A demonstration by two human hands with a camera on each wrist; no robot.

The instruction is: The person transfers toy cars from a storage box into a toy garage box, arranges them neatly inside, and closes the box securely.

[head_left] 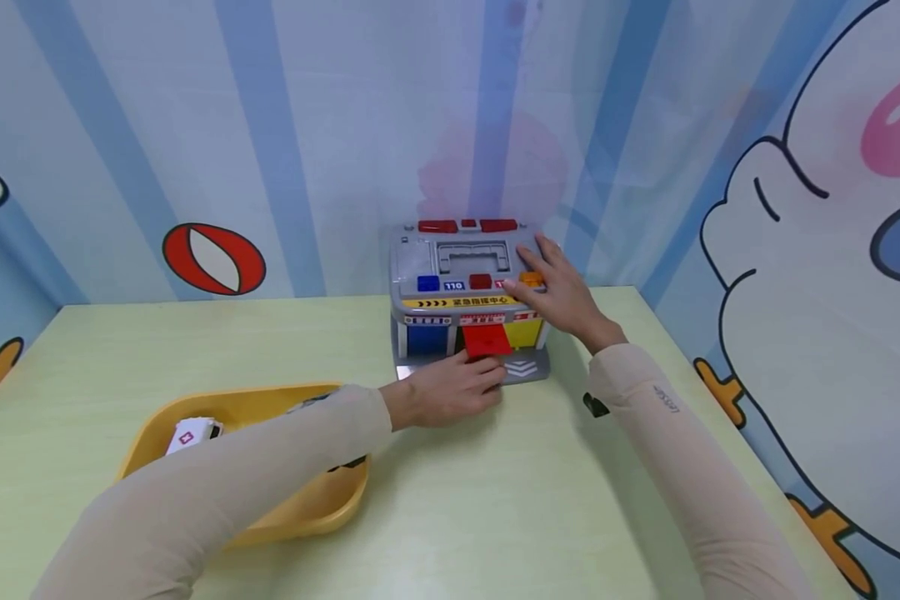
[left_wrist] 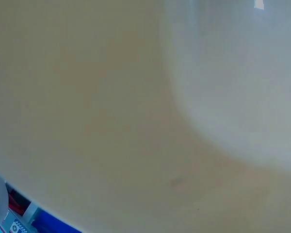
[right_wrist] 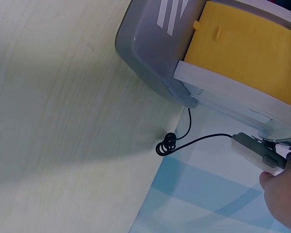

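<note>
A grey toy garage (head_left: 414,258) stands at the back of the table with three coloured doors. Its middle red door (head_left: 487,340) is swung up and sticks out, while the blue door (head_left: 427,340) and yellow door (right_wrist: 247,53) are down. My left hand (head_left: 450,392) is at the front of the garage, fingers bent just below the red door; whether they hold something I cannot tell. On the right end of the roof rests my right hand (head_left: 562,296), its fingers spread by the orange button (head_left: 531,278). The left wrist view is mostly blurred.
A yellow bin (head_left: 315,521) sits at the front left, partly under the left sleeve, with a white toy vehicle (head_left: 192,433) inside. A small grey-and-white handset (right_wrist: 257,153) with a coiled black cord (right_wrist: 169,144) hangs at the garage's side. A printed curtain (head_left: 345,150) stands behind the table.
</note>
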